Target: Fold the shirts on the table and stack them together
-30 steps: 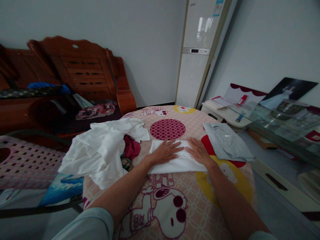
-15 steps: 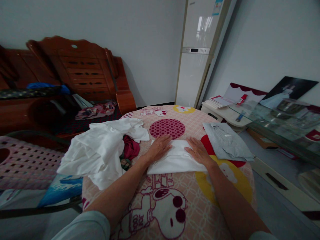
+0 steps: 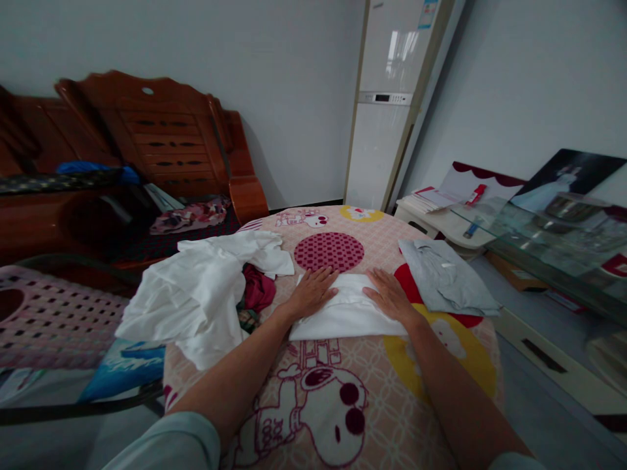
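A white folded garment (image 3: 350, 320) lies flat in the middle of the round table. My left hand (image 3: 313, 292) rests palm down on its left side, fingers stretched out. On its right side lies my right hand (image 3: 389, 295), also flat with fingers extended. Left of my hands is a loose heap of white clothing (image 3: 200, 287), partly over a dark red cloth (image 3: 258, 287). A folded grey garment (image 3: 443, 277) lies at the table's right edge.
The table wears a patterned pink tablecloth (image 3: 386, 398). A wooden sofa (image 3: 161, 143) and a woven chair (image 3: 53, 313) stand to the left. Behind is a tall air conditioner (image 3: 379, 143). A glass shelf (image 3: 548, 261) and white cabinet (image 3: 455, 228) are on the right.
Almost nothing differs. Both hands stay flat on the white garment, and the whole view has shifted very slightly.
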{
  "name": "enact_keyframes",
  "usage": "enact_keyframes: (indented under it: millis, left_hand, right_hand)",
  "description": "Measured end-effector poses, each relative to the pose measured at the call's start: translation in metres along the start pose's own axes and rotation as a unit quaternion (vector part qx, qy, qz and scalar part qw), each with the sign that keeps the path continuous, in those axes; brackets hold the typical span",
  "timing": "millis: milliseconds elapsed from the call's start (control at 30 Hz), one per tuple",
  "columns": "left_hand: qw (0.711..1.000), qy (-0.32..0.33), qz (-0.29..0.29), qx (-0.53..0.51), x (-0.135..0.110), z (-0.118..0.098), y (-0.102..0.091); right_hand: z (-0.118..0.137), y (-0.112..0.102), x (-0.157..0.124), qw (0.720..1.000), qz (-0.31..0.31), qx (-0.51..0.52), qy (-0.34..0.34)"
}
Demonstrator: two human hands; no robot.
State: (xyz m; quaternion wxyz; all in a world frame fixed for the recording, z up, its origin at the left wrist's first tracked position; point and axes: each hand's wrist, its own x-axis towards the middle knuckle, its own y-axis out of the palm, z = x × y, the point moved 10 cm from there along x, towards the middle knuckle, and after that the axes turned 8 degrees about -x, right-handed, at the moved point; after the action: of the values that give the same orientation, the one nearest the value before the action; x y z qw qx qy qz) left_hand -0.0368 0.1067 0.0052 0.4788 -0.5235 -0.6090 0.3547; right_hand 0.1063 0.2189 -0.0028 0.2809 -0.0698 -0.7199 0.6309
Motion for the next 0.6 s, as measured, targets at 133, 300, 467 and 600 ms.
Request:
enact_keyframes:
  millis: [133, 300, 467, 600]
  left_hand:
    - [1.000, -0.009, 0.017, -0.001, 0.0001, 0.0013, 0.0023]
    - [1.000, -0.005, 0.009, -0.003, 0.0000, -0.0019, -0.0020]
    - [0.999, -0.022, 0.025, 0.000, 0.0006, -0.0011, -0.0013]
    - [0.999, -0.029, 0.027, 0.004, 0.0010, 0.0000, -0.0013]
  right_hand:
    - [-0.0004, -0.0014, -0.0007, 1.000, -0.006, 0.009, 0.004]
    - [-0.0009, -0.0008, -0.0008, 1.000, 0.006, 0.018, 0.012]
    - [-0.0030, 0.0000, -0.0002, 0.999, 0.008, 0.027, 0.020]
    - [-0.0070, 0.0003, 0.0000, 0.998, -0.014, 0.056, 0.027]
